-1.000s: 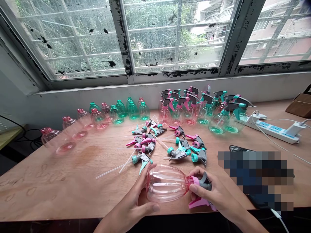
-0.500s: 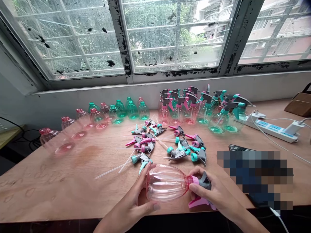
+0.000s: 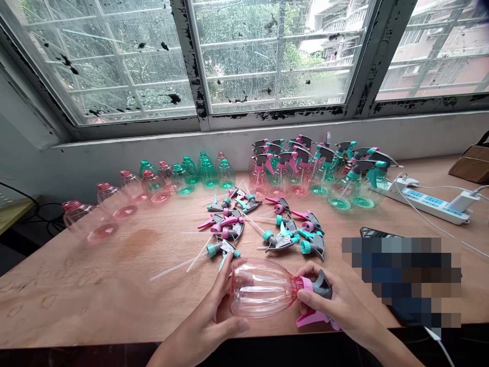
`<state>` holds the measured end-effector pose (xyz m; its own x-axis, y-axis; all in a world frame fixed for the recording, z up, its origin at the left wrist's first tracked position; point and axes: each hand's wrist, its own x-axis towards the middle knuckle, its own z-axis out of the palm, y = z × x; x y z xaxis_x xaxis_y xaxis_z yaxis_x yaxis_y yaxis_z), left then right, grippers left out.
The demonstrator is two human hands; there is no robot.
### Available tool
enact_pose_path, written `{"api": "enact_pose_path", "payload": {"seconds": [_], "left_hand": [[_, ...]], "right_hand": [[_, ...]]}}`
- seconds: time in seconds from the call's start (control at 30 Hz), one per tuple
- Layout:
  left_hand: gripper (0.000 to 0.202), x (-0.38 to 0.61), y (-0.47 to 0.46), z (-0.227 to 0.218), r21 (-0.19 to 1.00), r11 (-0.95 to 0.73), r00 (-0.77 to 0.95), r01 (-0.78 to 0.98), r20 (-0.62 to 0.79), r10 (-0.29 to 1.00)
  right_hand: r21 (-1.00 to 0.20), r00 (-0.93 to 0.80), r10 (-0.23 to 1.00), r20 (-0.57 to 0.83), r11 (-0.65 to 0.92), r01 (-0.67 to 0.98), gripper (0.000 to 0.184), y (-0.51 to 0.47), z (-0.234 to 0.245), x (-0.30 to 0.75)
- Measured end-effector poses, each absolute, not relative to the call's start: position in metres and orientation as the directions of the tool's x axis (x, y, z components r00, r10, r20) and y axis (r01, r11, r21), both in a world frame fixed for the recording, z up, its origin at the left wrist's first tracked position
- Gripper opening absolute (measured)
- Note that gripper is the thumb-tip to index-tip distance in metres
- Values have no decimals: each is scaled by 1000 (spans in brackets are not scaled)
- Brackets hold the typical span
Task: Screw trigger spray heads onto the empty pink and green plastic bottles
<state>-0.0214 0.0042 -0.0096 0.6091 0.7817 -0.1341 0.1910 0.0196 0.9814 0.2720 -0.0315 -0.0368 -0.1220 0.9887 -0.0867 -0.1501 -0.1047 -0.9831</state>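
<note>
A clear pink spray bottle (image 3: 263,288) lies on its side in the air near the table's front edge, its neck pointing right. My left hand (image 3: 217,311) cups the bottle's base end, thumb below and fingers behind. My right hand (image 3: 328,300) pinches the pink collar of the black-and-pink trigger sprayer (image 3: 322,285), which sits on the bottle's neck with its trigger pointing down. Just beyond the bottle lie several loose trigger sprayers (image 3: 280,239), grey with pink or teal parts and thin clear tubes.
Open pink and green bottles (image 3: 208,173) stand along the left and back. Bottles with sprayers fitted (image 3: 282,176) are grouped at back right. A white power strip (image 3: 428,199) with cables, a partly blurred phone (image 3: 376,233) and a brown box (image 3: 471,163) lie on the right.
</note>
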Motion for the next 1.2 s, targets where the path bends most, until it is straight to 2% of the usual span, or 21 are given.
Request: {"api": "enact_pose_path", "payload": {"seconds": [0.13,0.37,0.5,0.63,0.73,0.93,1.1,1.2], "left_hand": [[98,-24,6,-11,969,-17,605,248,-141,784],[101,-23,6,-13,964,-93,624,250,-87,777],[108,-22,6,-12,973,-56,612,223,-95,785],[98,-22,6,-12,971,-46,595,236,-107,797],[97,-23,6,-12,962,-59,592,268,-117,797],[91,-27,4,-15,953,-132,602,274,-63,796],[104,-26,6,-16,965,-71,604,251,-98,791],[97,-26,8,-16,963,-52,604,265,-124,788]], "right_hand": [[-986,-106,990,-95,-108,-126,40,-32,-34,271],[-984,-121,988,-92,-109,-142,38,-31,-35,273],[-979,-135,986,-101,-123,-161,39,-32,-35,272],[-974,-139,985,-97,-123,-190,40,-32,-36,271],[-980,-133,988,-78,-100,-172,38,-31,-38,272],[-978,-127,989,-81,-103,-180,39,-30,-39,272],[-972,-144,986,-85,-114,-205,40,-31,-38,271],[-970,-150,985,-91,-121,-209,40,-31,-37,271]]}}
